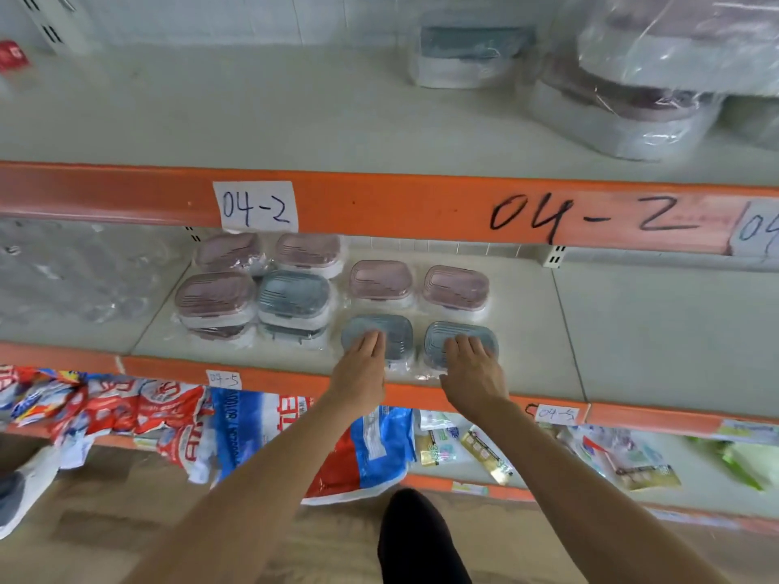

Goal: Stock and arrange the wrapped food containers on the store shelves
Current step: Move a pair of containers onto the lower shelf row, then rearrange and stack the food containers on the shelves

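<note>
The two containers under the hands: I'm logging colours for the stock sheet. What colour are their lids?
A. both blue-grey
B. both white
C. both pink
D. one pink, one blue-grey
A. The left hand and the right hand each rest flat on a blue-grey-lidded container; the pink-lidded containers sit in the row behind.

White paper tag (255, 205) on the orange upper shelf rail (379, 204) reading "04-2", "04-2" handwritten in black (590, 217) on the same rail, small tags (555, 413) on the lower rail (274, 379) reading "04-5"
</note>
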A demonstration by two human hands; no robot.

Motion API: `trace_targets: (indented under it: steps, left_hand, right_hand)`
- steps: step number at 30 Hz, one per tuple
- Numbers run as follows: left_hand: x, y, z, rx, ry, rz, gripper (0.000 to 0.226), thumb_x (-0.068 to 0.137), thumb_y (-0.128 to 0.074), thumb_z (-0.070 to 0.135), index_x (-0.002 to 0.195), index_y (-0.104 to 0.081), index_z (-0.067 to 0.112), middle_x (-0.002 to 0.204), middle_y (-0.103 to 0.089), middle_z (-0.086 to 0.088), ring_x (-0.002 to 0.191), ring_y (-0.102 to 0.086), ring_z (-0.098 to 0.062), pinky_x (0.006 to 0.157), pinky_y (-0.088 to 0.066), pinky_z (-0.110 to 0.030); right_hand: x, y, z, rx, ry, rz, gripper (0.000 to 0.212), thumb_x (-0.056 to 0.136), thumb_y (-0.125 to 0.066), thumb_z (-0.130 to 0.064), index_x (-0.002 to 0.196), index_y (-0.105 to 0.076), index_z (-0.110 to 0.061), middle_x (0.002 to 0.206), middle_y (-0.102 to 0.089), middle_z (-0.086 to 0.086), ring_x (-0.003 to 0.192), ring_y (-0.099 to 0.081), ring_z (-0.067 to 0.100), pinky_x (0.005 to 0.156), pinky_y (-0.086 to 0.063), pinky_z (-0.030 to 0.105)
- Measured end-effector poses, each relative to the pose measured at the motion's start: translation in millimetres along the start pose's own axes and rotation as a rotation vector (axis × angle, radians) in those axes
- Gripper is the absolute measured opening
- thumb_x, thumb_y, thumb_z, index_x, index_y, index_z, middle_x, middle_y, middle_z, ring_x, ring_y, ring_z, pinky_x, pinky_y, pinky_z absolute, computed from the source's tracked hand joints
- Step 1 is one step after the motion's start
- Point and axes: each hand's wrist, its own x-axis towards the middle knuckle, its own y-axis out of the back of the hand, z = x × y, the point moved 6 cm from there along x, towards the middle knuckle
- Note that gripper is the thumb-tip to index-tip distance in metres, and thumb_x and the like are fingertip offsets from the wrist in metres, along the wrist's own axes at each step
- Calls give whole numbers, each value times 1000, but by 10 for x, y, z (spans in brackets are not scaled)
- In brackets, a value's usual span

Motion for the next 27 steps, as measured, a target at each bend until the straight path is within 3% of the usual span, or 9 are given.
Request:
trace_targets:
  steps: [3,5,8,10,12,15,21,24,27]
  left_hand:
    - [25,-28,-72,31,-15,-134,78,99,-42,21,146,16,1,156,19,-14,144,17,-24,119,3,-32]
    - [14,24,-70,-7,1,-169,79,98,-44,23,147,14,1,156,18,-13,145,16,-24,117,0,-33]
    - [-122,187,-18,-94,8,-150,59,96,-47,19,147,-21,2,156,-12,-12,145,-12,-28,115,-26,-38]
    - [-312,323,6,-118,-14,-164,32,95,-46,16,125,-51,5,133,-46,-11,125,-45,-26,100,-43,-39]
    - [-570,494,4,-85,-27,-182,21,92,-45,12,103,-61,8,109,-62,-6,102,-59,-23,86,-48,-37]
    - [-986,894,-48,-15,-37,-146,20,90,-44,11,95,-64,9,99,-67,-5,93,-62,-24,80,-50,-35]
    - [-1578,2028,-29,78,-123,75,17,88,-46,13,83,-61,6,84,-64,-7,80,-61,-26,68,-49,-31]
    - [-1662,2607,105,71,-167,246,17,89,-47,15,72,-46,18,69,-51,3,69,-54,-21,59,-40,-27]
    - [-1600,3059,266,22,-188,389,17,88,-49,18,71,-52,19,67,-56,4,71,-58,-22,56,-35,-28]
  right_hand:
    - [74,-91,-47,-18,25,-261,83,94,-45,-45,148,0,-2,156,8,19,145,7,31,117,-4,38]
    - [92,-27,-50,-34,46,-334,88,93,-48,-46,148,4,-1,155,13,20,144,10,32,117,-4,40]
    - [-10,167,-117,24,63,-329,74,93,-51,-35,147,-12,-3,155,-6,16,144,-8,30,116,-18,40]
    - [-157,302,-213,86,72,-331,58,93,-51,-24,142,-26,-6,149,-25,11,138,-23,28,111,-29,39]
    - [-351,439,-341,103,98,-374,48,94,-46,-16,140,-34,-9,145,-34,7,135,-28,25,109,-31,38]
    - [-636,805,-550,111,137,-398,45,94,-45,-14,139,-39,-14,141,-42,7,131,-38,24,106,-35,37]
    - [-1120,2017,-949,162,249,-195,31,94,-47,-15,122,-60,-18,126,-59,3,111,-57,21,95,-46,34]
    - [-1292,2654,-1010,110,308,-17,29,94,-48,-16,120,-60,-17,122,-60,1,106,-58,19,88,-48,31]
    - [-1343,3160,-956,81,323,112,27,94,-49,-17,120,-58,-15,117,-59,3,100,-58,21,82,-46,29]
